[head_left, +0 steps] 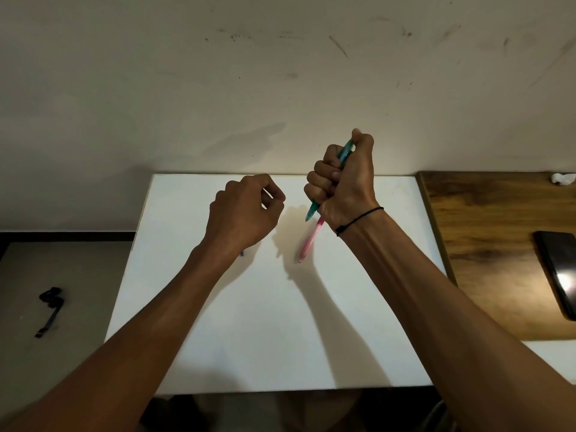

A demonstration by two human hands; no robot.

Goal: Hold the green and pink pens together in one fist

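Right of frame centre, the right hand fists around a slim teal pen; the left hand curls empty above the smooth white table, a pink pen lying between.

The scene is seen from head height (one wide-angle view), angled forward and down onto the near bench.

1. I see a teal pen gripped in my right hand.
2. A pink pen lies on the white tabletop.
3. A black cord circles that wrist.
4. A brown wood-grain desk carries a black phone.
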